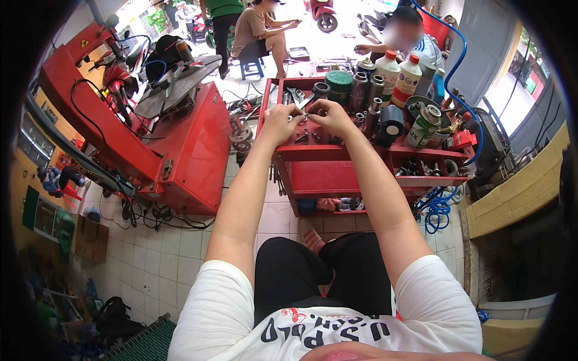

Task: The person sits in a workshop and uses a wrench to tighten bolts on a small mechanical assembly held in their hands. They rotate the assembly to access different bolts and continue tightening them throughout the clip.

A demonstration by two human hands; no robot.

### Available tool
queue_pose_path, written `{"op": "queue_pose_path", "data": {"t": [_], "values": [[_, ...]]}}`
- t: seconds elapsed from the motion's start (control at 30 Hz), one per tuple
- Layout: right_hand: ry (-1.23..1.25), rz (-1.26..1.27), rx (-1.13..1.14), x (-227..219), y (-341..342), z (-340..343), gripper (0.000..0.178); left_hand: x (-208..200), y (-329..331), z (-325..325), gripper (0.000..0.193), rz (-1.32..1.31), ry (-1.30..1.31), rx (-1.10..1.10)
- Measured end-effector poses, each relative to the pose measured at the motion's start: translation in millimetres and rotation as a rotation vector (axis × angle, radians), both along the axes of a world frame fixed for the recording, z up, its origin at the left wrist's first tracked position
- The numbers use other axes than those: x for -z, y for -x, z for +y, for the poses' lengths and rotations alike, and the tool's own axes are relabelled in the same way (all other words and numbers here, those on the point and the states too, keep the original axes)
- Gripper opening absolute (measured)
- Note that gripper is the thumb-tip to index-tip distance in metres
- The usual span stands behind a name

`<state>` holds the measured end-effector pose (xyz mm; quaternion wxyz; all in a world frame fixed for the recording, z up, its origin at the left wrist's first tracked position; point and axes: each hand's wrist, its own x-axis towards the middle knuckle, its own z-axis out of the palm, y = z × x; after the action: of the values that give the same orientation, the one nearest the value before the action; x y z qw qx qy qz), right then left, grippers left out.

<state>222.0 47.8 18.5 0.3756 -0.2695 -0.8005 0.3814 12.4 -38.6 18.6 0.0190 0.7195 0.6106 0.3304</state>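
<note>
Both hands meet over the top tray of a red tool cart. My left hand has its thumb and fingers pinched together, close to the right fingertips. Opposite it, my right hand is also closed in a pinch. A small metallic piece shows between the two sets of fingertips, too little to name. Below the hands, several small bolts lie loose on the tray. Wrenches lie just beyond the left fingers, and a dark metal socket stands behind the right hand.
Sockets, a green tub, white bottles with red caps and a spray can crowd the cart's right side. A large red machine stands left. A blue hose hangs at right. Another person sits beyond the cart.
</note>
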Motion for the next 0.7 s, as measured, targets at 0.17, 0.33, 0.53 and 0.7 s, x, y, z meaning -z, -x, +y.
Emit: {"op": "queue_pose_path", "data": {"t": [0.17,0.33,0.53,0.7], "values": [[-0.007,0.007,-0.007,7,-2,8,0.022,-2,-14,-2,0.027,-0.112,-0.139,-0.018],[-0.037,0.004,-0.006,5,1,5,0.023,-5,-4,-4,0.028,-0.018,-0.019,-0.014],[-0.019,-0.009,-0.036,6,1,6,0.024,-2,-7,-2,0.025,-0.049,-0.005,-0.018],[-0.029,-0.015,0.001,3,-1,3,0.024,-4,-9,-6,0.023,-0.095,-0.025,0.022]]}}
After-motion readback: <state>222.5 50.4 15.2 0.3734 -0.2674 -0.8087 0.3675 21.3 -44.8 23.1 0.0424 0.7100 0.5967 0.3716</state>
